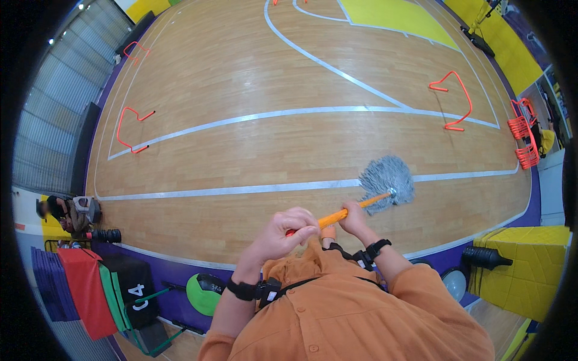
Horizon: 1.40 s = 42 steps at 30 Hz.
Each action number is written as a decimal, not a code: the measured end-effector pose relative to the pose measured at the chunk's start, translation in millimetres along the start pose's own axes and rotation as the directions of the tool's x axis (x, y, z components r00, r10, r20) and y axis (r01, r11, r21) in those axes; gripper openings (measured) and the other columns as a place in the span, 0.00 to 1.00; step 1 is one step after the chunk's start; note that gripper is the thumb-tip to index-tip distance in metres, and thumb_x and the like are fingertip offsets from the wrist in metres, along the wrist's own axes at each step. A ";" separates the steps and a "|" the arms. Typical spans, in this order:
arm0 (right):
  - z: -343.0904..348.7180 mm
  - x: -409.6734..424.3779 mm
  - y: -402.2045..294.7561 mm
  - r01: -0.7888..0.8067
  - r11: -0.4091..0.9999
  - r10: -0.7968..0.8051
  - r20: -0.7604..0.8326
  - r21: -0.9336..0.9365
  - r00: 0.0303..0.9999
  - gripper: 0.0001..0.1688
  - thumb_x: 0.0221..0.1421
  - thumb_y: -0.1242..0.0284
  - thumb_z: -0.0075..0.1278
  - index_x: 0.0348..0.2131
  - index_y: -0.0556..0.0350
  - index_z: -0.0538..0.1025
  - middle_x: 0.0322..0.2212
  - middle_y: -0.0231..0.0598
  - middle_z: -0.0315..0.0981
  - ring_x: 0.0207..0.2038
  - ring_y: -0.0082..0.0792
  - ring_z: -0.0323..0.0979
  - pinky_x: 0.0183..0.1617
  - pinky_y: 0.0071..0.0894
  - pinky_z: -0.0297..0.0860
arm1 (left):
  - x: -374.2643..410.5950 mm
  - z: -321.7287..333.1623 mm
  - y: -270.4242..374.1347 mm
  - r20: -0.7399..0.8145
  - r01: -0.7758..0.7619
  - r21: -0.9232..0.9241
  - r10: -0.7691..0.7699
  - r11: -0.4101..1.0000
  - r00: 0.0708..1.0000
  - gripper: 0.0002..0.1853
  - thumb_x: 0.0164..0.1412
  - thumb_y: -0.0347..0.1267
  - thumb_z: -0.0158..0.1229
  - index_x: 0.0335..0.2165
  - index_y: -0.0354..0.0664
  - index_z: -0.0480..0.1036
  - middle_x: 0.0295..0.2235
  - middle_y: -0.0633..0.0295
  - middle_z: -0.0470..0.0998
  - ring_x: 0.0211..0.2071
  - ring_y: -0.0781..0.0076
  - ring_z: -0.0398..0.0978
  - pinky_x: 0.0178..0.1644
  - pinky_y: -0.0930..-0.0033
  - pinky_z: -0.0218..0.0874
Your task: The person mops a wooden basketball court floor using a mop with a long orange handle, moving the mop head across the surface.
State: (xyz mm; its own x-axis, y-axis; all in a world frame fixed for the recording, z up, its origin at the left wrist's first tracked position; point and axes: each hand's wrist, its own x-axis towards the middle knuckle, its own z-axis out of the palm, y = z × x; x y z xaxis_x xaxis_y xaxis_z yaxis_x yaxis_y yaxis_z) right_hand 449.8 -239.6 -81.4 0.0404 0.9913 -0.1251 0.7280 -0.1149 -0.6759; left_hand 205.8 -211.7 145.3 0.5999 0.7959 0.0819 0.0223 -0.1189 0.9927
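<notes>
A string mop with a grey-blue head (389, 180) lies spread on the wood-pattern sports floor (253, 158), across a white line. Its orange handle (333, 219) slants from the head back towards my waist. My left hand (289, 230) is closed around the upper end of the handle, where a bit of red shows below my fingers. Further down the handle, nearer the mop head, my right hand (353, 219) grips it too. Black straps with small devices sit on both my wrists.
Orange-red hurdles stand at left (121, 128) and right (467, 101); several more are stacked (524, 135) by the right wall. A seated person (63, 212) is at the far left. Behind me are a green ball (205, 293), foam blocks (81, 289) and a yellow padded block (519, 270).
</notes>
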 end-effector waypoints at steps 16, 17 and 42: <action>9.0 -17.4 -61.9 0.098 0.972 0.022 0.494 -0.214 0.869 0.12 0.47 0.64 0.59 0.29 0.53 0.80 0.28 0.51 0.79 0.34 0.56 0.76 0.39 0.51 0.72 | -43.7 -45.0 8.8 0.094 0.162 -0.244 -0.143 0.956 0.985 0.22 0.58 0.25 0.59 0.12 0.37 0.61 0.16 0.64 0.70 0.25 0.71 0.71 0.51 0.56 0.65; 20.5 -15.5 -66.2 0.115 0.969 0.009 0.494 -0.220 0.869 0.11 0.47 0.65 0.58 0.28 0.54 0.80 0.29 0.51 0.79 0.35 0.56 0.76 0.39 0.51 0.72 | -54.5 -51.7 14.6 0.063 0.156 -0.222 -0.146 0.962 0.987 0.21 0.58 0.25 0.59 0.12 0.37 0.61 0.16 0.63 0.70 0.25 0.70 0.71 0.51 0.56 0.66; 286.9 -82.9 -380.4 0.760 0.576 -0.595 0.792 0.302 0.137 0.10 0.43 0.72 0.57 0.31 0.54 0.81 0.30 0.48 0.79 0.37 0.51 0.77 0.40 0.48 0.75 | -382.3 -62.8 97.0 -0.931 0.364 0.087 -0.054 0.927 0.360 0.12 0.46 0.19 0.53 0.12 0.36 0.63 0.13 0.63 0.66 0.25 0.64 0.76 0.53 0.47 0.65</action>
State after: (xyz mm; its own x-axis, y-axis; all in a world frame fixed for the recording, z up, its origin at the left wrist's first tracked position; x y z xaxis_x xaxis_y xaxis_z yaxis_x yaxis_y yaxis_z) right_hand -26.9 -296.4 -22.2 -0.9696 0.1534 -0.1904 0.2438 0.6675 -0.7036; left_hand -71.5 -490.2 215.9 -0.5303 0.8457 0.0590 0.3088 0.1279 0.9425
